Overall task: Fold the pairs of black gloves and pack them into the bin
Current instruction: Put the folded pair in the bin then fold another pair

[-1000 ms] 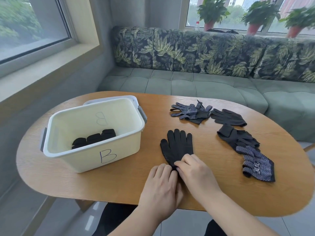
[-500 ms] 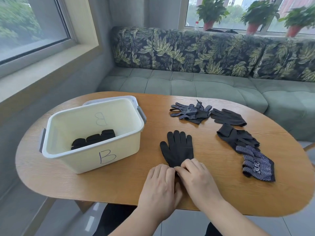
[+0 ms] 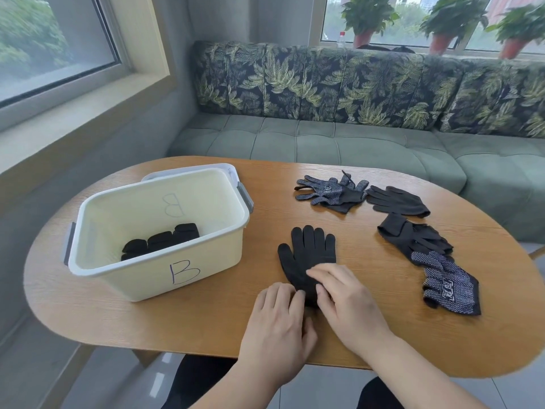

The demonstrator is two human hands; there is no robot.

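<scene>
A black glove (image 3: 306, 252) lies flat on the desk (image 3: 206, 323), fingers pointing away, just right of the bin (image 3: 147, 278). Both hands are at its cuff. The right hand (image 3: 348, 302) pinches the cuff between thumb and bent fingers. The left hand (image 3: 277, 323) touches the cuff's left edge with bent fingertips, but I cannot tell if it grips. Folded gloves (image 3: 160, 240) lie in the bin. Loose gloves (image 3: 413, 237) lie to the right.

You've got an oval wood bench (image 3: 191, 329), a green sofa (image 3: 339, 146) with a leaf-print back, daylight windows (image 3: 53, 39) left and rear, potted plants (image 3: 365, 22) on the sill, and a grey tile floor (image 3: 324, 388).
</scene>
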